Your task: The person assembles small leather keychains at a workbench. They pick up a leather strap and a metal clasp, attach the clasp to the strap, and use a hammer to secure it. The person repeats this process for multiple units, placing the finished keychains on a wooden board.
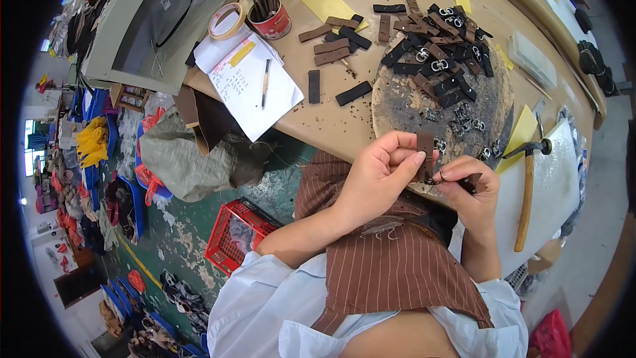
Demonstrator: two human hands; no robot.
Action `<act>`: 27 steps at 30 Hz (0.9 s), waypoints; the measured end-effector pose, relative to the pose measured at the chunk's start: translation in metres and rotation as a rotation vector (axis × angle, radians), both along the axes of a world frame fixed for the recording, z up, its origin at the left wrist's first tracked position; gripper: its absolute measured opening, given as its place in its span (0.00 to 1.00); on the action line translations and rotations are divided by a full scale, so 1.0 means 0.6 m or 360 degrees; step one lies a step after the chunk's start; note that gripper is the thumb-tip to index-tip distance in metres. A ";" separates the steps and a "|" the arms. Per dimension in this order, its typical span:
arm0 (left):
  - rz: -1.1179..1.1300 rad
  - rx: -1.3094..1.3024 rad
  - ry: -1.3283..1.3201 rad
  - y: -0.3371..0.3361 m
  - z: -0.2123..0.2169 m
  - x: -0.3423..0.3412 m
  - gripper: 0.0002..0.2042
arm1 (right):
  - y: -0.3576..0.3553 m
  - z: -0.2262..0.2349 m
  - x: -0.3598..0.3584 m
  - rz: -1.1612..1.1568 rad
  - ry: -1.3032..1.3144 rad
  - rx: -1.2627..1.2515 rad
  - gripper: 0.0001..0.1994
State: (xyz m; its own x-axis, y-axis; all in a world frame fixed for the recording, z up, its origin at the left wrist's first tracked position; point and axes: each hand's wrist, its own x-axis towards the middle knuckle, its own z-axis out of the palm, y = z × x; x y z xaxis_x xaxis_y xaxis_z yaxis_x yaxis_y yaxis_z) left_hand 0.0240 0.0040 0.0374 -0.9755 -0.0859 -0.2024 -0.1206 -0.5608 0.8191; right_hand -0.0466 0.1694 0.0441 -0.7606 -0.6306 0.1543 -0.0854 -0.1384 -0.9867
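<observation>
A short brown leather strip (425, 149) stands upright between the thumb and fingers of my left hand (381, 169). My right hand (474, 192) pinches a small dark metal piece (434, 179) at the strip's lower end; its exact kind is too small to make out. Both hands are over the near edge of a round, worn board (396, 107). Loose metal clasps (466, 123) lie on the board beyond my hands. Farther back on it is a heap of brown and black leather strips (450, 36), some with silver metal rings attached.
A hammer (527, 192) with a wooden handle lies at the right. More loose strips (331, 52) are spread left of the board. Farther left are a notebook (255, 86) with a pen, a tape roll (226, 20) and a red tin (273, 24). A red crate (228, 242) stands on the floor.
</observation>
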 end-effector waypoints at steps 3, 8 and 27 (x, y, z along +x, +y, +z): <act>-0.0050 -0.0107 0.0017 0.000 0.003 0.001 0.06 | 0.001 -0.004 -0.002 0.0005 -0.0015 0.0024 0.08; -0.0039 -0.0234 0.0151 0.007 -0.038 -0.001 0.04 | -0.007 -0.007 0.000 0.0025 0.0022 0.0091 0.09; 0.0002 -0.0181 0.0028 0.011 0.003 0.005 0.12 | 0.008 -0.001 0.000 -0.0056 0.0046 -0.0023 0.09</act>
State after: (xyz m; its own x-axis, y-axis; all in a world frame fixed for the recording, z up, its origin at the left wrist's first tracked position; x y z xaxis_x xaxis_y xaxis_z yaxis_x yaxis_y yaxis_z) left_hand 0.0272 0.0106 0.0391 -0.9787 -0.1086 -0.1741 -0.1049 -0.4643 0.8794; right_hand -0.0464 0.1741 0.0433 -0.7773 -0.6011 0.1857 -0.1192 -0.1491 -0.9816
